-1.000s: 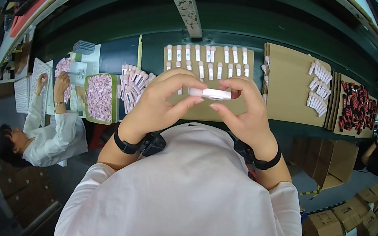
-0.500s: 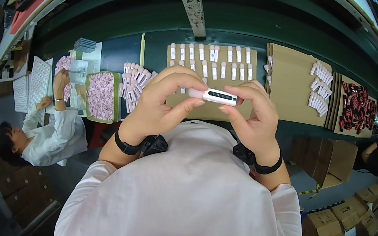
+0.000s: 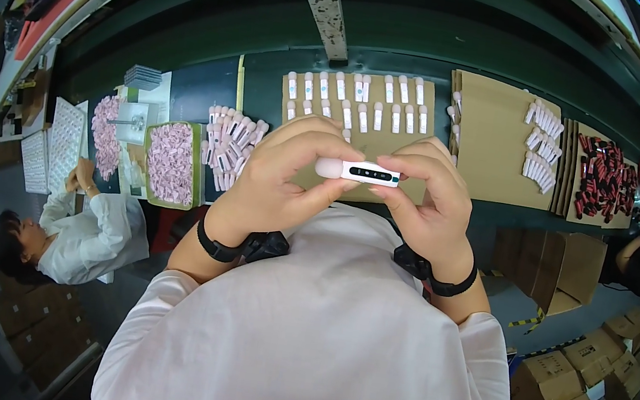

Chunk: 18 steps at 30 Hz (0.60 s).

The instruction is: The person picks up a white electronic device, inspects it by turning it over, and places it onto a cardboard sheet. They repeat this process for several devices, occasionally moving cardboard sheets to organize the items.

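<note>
A small white wand-shaped device (image 3: 371, 175) lies level between my hands, its pale pink rounded head to the left and a black button strip facing up. My left hand (image 3: 278, 172) pinches its body beside the pink head with thumb and forefinger. At the other end, my right hand (image 3: 434, 193) grips it the same way. Beyond my hands, several wands like it stand in two rows on a cardboard sheet (image 3: 297, 183), some partly hidden by my fingers.
Left of the sheet are a heap of similar wands (image 3: 231, 140) and a green-rimmed tray (image 3: 197, 172) of small pink parts. A person (image 3: 92, 235) sits at far left. To the right lie cardboard sheets (image 3: 489, 135) with wands, red-black pieces (image 3: 603, 182) and an open carton (image 3: 552, 270).
The wand has shifted slightly down and its button strip faces up more squarely; more of the pink head shows. The co-worker's raised hand has come down beside the other.
</note>
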{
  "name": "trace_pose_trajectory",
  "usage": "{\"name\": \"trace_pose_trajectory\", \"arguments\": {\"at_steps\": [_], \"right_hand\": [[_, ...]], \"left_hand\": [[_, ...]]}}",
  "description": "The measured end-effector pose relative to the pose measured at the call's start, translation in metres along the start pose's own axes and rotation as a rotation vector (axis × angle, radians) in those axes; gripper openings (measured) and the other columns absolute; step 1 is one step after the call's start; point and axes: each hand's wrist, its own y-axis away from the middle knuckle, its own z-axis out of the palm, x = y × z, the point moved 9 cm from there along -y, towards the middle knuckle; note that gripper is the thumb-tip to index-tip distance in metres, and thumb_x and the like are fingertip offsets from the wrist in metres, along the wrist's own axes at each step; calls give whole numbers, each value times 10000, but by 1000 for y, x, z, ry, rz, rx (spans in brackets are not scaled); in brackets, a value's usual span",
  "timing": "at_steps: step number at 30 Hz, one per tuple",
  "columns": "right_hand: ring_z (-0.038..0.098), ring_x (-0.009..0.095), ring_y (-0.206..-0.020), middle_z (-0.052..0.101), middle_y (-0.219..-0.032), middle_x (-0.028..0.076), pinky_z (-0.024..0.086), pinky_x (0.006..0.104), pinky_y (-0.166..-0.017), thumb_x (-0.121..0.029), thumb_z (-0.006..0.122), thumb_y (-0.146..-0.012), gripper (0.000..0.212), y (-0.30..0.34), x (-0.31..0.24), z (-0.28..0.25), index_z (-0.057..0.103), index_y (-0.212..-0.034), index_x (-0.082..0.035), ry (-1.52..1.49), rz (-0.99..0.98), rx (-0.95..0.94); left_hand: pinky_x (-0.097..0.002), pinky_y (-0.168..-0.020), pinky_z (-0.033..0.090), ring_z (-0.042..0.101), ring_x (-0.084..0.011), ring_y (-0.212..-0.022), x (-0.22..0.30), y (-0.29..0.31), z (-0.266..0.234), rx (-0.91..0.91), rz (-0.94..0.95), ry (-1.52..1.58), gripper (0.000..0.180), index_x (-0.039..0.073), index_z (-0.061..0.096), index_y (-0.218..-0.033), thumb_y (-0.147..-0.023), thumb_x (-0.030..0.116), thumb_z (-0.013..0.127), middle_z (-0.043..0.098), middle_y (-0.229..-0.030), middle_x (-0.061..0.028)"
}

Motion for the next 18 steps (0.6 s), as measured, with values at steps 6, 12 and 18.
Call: {"name": "trace_pose_trajectory", "arguments": {"at_steps": [6, 12, 18], "right_hand": [[564, 193, -790, 631, -888, 99, 428, 295, -705, 19, 743, -747, 272, 4, -2, -4, 645, -1000, -7, 26, -67, 17], [562, 185, -809, 615, -946, 106, 436, 289, -703, 29, 723, -758, 259, 6, -1, -4, 644, -1001, -12, -14, 5, 57], [564, 167, -767, 613, -928, 91, 450, 269, -659, -34, 724, -784, 222, 4, 11, 11, 637, -986, 3, 64, 153, -63]], "left_hand": [[-318, -792, 480, 625, -226, -871, -9, 4, 1, 37, -253, 150, 283, 25, 651, -1017, -764, 85, 763, 648, -908, -94], [-305, -776, 472, 625, -211, -872, -14, 8, 1, -21, -188, 123, 249, 19, 643, -1011, -792, 83, 744, 651, -932, -91], [-312, -782, 474, 620, -230, -882, -12, 5, 2, -51, -101, 14, 231, 17, 640, -1010, -795, 41, 719, 642, -941, -106]]}}
